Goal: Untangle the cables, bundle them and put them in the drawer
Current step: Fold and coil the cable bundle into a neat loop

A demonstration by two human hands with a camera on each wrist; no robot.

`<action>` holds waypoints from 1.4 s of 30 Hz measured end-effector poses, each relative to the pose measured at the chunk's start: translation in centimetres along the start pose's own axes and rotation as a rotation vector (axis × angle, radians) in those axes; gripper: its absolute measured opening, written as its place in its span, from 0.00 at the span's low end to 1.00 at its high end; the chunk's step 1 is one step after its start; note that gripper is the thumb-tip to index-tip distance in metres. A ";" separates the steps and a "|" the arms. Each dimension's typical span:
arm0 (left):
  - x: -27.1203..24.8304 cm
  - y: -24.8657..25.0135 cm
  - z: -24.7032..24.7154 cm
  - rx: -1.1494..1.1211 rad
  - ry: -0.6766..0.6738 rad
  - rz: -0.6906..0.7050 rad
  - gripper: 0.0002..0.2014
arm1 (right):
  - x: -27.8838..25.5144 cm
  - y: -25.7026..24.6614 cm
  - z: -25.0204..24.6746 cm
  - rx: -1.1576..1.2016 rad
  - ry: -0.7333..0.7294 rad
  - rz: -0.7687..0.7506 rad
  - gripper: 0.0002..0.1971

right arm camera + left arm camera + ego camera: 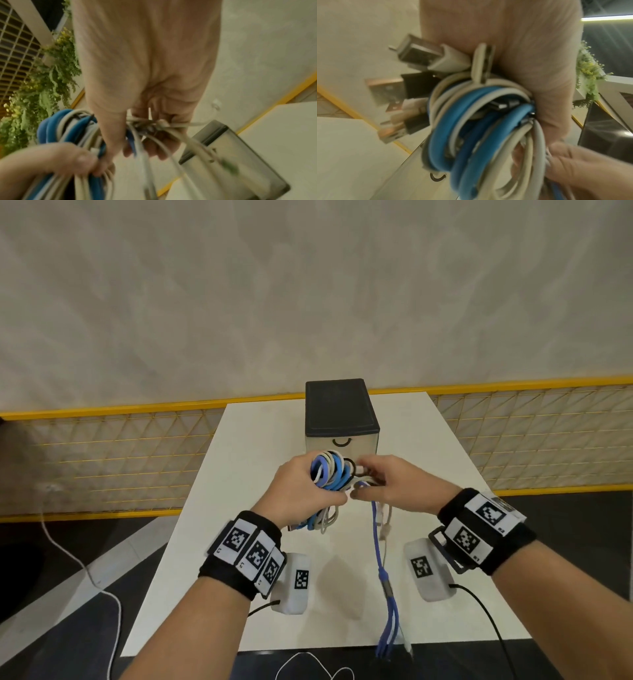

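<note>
Fingers (310, 465) of the left hand (301, 491) curl round the coiled cables (330, 472) — blue and white loops held above the white bench (260, 440). The right hand (394, 486) pinches loose strands beside the coil; a purple-blue cable (378, 556) hangs to the bench. Behind them — a drawer box (340, 414), its drawer closed.

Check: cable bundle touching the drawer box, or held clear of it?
Cannot tell. In the head view the cable bundle overlaps the drawer box front; no gap or contact shows. Wrist views are blurred.
</note>
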State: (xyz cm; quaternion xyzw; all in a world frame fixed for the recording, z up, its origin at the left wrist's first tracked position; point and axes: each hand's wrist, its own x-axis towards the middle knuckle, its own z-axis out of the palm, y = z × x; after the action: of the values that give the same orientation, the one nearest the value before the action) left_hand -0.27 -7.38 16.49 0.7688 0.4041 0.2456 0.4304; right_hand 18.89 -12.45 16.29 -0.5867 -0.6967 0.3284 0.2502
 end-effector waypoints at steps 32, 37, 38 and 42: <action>0.1 1.1 3.4 -0.763 0.331 -0.185 0.21 | -0.4 -2.8 2.7 -0.027 0.106 -0.054 0.06; 0.0 1.2 3.4 -0.796 0.368 -0.182 0.16 | -0.7 -3.0 1.9 -0.021 -0.046 -0.058 0.20; 0.0 1.2 3.3 -0.798 0.357 -0.181 0.16 | -0.8 -2.8 1.7 0.002 -0.057 -0.065 0.23; -0.3 1.3 3.1 -0.787 0.326 -0.187 0.16 | -1.2 -1.8 1.9 0.106 -0.045 -0.100 0.36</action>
State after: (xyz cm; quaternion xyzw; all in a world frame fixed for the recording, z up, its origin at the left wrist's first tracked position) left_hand 2.35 -9.44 16.01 0.4576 0.4102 0.4592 0.6415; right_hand 16.53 -14.12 16.45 -0.5295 -0.7122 0.3652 0.2811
